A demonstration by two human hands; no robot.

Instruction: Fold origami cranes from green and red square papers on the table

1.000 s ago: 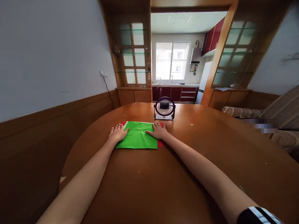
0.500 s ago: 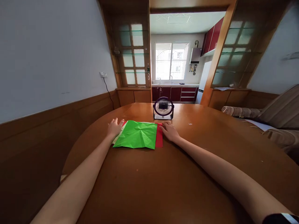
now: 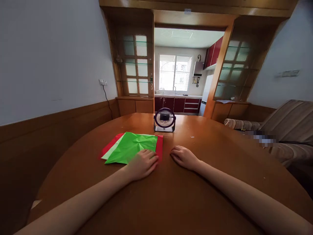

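Two hands lie palm-down on the round table: left hand presses flat, fingers curled loosely, on the near right corner of the green paper, gripping nothing. Right hand rests just beside it, loosely curled, empty, on bare wood; small fan stands beyond both.

Daylight enters through the kitchen window at the far end, which is blown out to near white, so little shows beyond the glass. The room on this side is dimmer and warm in tone. The wooden table carries a soft sheen toward its far edge, just around the small fan, and falls darker toward its near edge. Shadows are faint and soft-edged. The wide lens bends the walls and door frame outward near the picture's sides. The forearms at the bottom corners look stretched and slightly soft. A blurred, pixelated patch sits at the right.
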